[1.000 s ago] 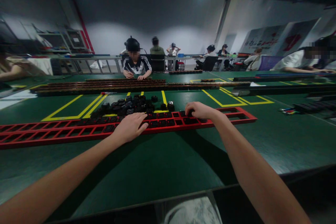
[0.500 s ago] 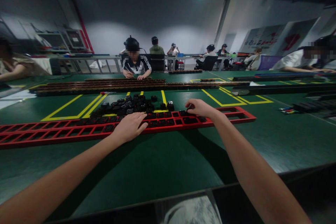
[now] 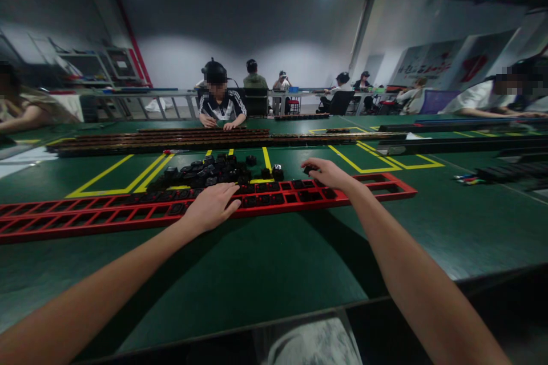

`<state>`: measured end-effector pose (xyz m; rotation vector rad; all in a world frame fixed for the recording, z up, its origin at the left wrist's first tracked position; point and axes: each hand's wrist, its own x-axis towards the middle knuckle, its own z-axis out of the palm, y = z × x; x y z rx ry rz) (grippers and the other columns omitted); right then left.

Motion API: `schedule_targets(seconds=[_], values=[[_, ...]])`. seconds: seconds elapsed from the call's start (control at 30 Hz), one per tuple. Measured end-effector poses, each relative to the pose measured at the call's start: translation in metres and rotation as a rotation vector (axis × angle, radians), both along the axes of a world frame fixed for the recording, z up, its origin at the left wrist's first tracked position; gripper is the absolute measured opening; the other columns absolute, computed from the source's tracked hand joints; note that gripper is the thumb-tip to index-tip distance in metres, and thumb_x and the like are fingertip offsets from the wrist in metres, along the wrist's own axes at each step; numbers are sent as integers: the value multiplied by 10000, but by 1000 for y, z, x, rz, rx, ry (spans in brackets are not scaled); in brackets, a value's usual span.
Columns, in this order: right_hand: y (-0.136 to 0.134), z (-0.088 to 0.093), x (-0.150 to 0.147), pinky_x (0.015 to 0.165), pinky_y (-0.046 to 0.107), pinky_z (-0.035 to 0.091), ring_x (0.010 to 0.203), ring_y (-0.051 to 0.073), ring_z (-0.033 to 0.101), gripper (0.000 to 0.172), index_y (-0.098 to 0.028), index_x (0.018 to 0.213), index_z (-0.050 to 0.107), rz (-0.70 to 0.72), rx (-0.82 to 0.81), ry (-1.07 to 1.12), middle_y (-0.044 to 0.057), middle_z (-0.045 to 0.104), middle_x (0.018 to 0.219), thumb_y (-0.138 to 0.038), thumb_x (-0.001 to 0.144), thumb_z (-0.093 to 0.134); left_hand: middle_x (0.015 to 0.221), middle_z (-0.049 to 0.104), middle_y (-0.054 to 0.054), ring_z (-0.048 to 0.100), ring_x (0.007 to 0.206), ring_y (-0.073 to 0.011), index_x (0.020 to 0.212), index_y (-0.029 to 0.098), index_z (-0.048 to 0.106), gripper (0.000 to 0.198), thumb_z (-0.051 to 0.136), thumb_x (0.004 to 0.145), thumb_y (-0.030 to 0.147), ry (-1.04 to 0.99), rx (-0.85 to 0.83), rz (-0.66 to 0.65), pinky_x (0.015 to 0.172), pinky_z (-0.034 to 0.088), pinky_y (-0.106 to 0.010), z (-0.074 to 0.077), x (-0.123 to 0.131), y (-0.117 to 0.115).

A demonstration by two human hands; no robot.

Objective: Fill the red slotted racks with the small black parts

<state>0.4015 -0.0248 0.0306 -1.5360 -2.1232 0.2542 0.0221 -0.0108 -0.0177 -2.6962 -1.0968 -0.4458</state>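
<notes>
Resting the left hand [image 3: 212, 206] palm down on the near rail of the long red slotted rack [image 3: 377, 189], fingers loosely stretched and close together, gripping nothing, fingertips lying over the filled slots. Pinching a small black part [image 3: 309, 169] between the thumb and fingertips of the right hand [image 3: 329, 174], with the remaining fingers curled in. Holding that part at the rack's far rail, just right of the filled slots (touching the rack or hovering over it: impossible to tell).

Keeping a heap of black parts [image 3: 205, 170] just behind the rack on the green table [image 3: 265, 262], spread across a yellow tape line [image 3: 111, 174]. Losing the rack's left end at the picture's edge, and both forearms at the bottom edge. Making out little of the parts seated in the slots, dark against dark. Facing a co-worker [image 3: 220, 104] across the table, that person's two hands lying by a row of long dark racks [image 3: 171, 138], the far ends of these running out of sight behind other things.

Finding the red marks on the white wall panels [image 3: 436, 63] at the right too blurred for reading.
</notes>
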Motion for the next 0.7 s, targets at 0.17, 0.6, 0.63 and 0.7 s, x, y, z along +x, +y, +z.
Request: schedule_targets(seconds=[0.17, 0.6, 0.63, 0.7], values=[[8, -9, 5, 961, 406, 507, 1024, 234, 644, 223, -178, 1070, 686, -92, 72, 98, 99, 697, 1110, -167, 874, 580, 1405, 595, -152, 541, 1326, -279, 1349, 100, 597, 504, 389, 1011, 411, -3, -10, 1, 1142, 400, -429, 1, 1, -1], [13, -17, 8, 971, 401, 514, 1050, 221, 631, 385, -189, 1230, 642, -113, 155, 171, 102, 651, 1190, -172, 846, 663, 1427, 577, -149, 532, 1330, -279, 1367, 98, 580, 528, 360, 1018, 426, 21, -26, 15, 1137, 400, -433, 3, 1, -2], [13, -17, 7, 968, 405, 517, 1045, 222, 635, 398, -186, 1237, 633, -130, 136, 193, 102, 664, 1187, -169, 842, 671, 1427, 578, -147, 533, 1329, -278, 1368, 99, 579, 528, 361, 1017, 427, 22, -25, 16, 1138, 400, -430, 2, 1, -1], [12, -16, 7, 944, 410, 526, 1004, 223, 644, 369, -174, 1208, 646, -158, 107, 193, 104, 681, 1148, -169, 840, 673, 1425, 580, -142, 533, 1329, -276, 1366, 108, 581, 521, 368, 1014, 429, 15, -24, 21, 1136, 400, -426, 2, 1, -1]])
